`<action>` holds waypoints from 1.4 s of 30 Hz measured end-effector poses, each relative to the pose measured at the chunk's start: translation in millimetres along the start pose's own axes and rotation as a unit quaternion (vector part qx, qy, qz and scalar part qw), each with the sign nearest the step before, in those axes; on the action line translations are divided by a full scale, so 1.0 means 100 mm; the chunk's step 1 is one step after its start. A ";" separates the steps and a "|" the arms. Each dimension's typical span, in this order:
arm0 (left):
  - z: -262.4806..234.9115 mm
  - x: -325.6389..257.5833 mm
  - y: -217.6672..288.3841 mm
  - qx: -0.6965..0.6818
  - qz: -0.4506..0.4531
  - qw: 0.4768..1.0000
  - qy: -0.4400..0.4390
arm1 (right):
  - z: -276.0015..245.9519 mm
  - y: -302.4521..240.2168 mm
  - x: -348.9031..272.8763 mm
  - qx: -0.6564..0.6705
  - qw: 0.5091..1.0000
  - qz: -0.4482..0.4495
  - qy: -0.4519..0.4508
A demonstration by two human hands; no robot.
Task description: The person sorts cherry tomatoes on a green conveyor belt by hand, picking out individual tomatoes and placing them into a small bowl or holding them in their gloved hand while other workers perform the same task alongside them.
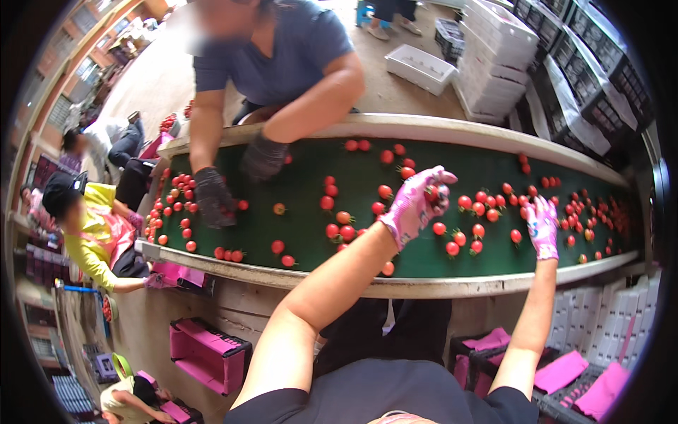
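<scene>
Sorting line, head view. The green conveyor belt [424, 258] is the landmark. The left hand [417, 201], in a pink patterned glove, is lifted over the middle of the belt with its fingers curled shut around a few small red tomatoes [434, 194], at least two by the look of it, count unclear. The right hand [542, 226], same pink glove, is lower and toward the right part of the belt, fingers spread and loose, palm down over the loose fruit, gripping nothing that I can see.

Progress, as a judgement: picking is well underway but far from finished. One handful is gathered in the left hand; many cherry tomatoes [593, 212] are still scattered on the belt, thickest at its right end, with another cluster [180, 191] at its left end and a sparse spread across the middle. A few pale orange ones sit among the red.

Across the belt a co-worker in a blue shirt leans in with both dark-gloved hands [212, 198] down on the belt's left part, among that cluster. Beyond the far edge are stacked white crates [494, 63]. Below the near edge, pink crates [205, 350] sit on the floor to the left, more pink-lined crates to the right. Another person in yellow [92, 233] stands off the belt's left end.
</scene>
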State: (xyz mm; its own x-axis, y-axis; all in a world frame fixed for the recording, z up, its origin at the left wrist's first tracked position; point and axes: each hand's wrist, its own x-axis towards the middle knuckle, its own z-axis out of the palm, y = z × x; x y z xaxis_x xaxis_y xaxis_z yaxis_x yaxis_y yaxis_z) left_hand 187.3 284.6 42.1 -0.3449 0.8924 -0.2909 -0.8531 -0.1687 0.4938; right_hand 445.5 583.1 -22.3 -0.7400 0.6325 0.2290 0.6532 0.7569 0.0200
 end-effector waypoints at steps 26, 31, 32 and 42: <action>0.31 0.32 -0.32 0.063 0.003 0.998 -0.015 | -0.56 -0.44 -0.06 0.169 0.979 -0.050 -0.101; 0.36 0.41 -0.39 0.132 -0.012 0.991 0.017 | -0.77 -0.47 0.00 0.305 0.946 -0.010 -0.114; 0.42 0.38 -0.40 0.144 -0.006 0.989 0.025 | -0.86 -0.55 0.03 0.317 0.944 -0.042 -0.079; 0.50 0.43 -0.31 -0.009 0.034 0.998 0.045 | -0.91 -1.21 0.59 0.266 0.947 -0.157 0.085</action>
State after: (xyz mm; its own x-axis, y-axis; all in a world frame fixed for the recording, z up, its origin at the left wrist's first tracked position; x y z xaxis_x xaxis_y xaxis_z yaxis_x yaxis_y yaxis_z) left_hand 218.5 348.9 55.6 -0.4359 0.8374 -0.3299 -0.8331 -0.2368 0.4998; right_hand 337.9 514.0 77.8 -0.8181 0.3611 0.4476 0.1980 0.9076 -0.3703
